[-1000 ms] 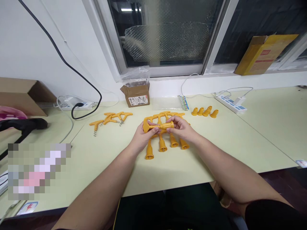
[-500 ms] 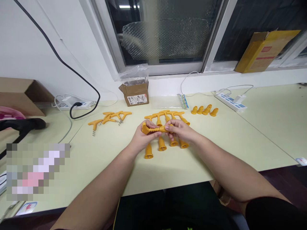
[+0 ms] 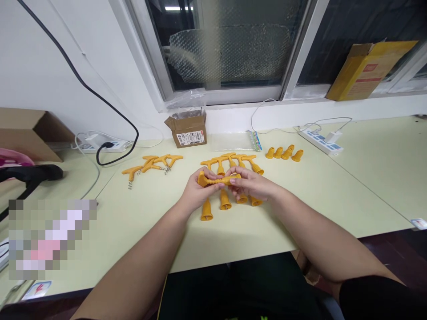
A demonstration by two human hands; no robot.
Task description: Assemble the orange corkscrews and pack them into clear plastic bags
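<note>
Between my two hands lies a yellow corkscrew (image 3: 215,181), held sideways with its T-handle to the left. My left hand (image 3: 197,186) is closed round the handle end. With thumb and fingers, my right hand (image 3: 248,182) grips the bell-shaped sleeve (image 3: 230,179) at the other end. Several yellow corkscrews with bell sleeves lie on the table behind and beneath my hands, one bell (image 3: 207,212) nearest me. To the left are several T-handles with bare metal spirals (image 3: 132,173). Loose bell sleeves (image 3: 283,153) stand at the back right.
A small open cardboard box (image 3: 190,131) stands by the wall, with a clear plastic bag (image 3: 231,142) beside it. Power strips (image 3: 322,138) with cables lie at the back right and back left. A black cable (image 3: 83,82) hangs at the left.
My right-hand fingers have shifted slightly on the sleeve, showing more of it. My left hand stays on the handle, and the corkscrews on the table have not moved.
</note>
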